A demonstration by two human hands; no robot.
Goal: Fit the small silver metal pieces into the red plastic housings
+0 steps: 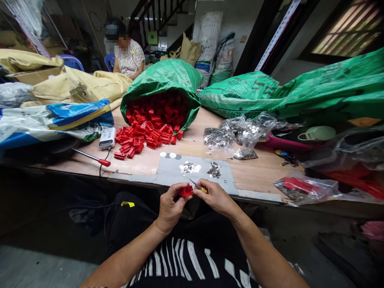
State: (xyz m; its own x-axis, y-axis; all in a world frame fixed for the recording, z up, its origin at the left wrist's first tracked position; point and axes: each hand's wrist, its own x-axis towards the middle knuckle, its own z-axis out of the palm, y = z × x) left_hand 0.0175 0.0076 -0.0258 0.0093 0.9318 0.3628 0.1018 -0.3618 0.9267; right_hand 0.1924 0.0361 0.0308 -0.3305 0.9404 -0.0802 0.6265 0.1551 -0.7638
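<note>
My left hand (168,206) is closed around a small red plastic part (185,191), held just off the table's front edge. Pinched in my right hand (218,197) is a thin pointed metal tool with a yellow handle (204,190); its tip points up and to the left. The fingertips of both hands meet at the red part. Just beyond them, a grey mat (171,172) bears a pile of shiny silver metal pieces (190,167) and a darker pile of small metal pieces (214,170). Their exact shapes are too small to tell.
A green woven sack (168,72) spills red plastic parts (135,138) onto the table. Bags of metal pieces (219,137) lie to the right. A red-tipped metal lever (103,162) and a white device (107,138) are at left. Another person (130,58) sits across.
</note>
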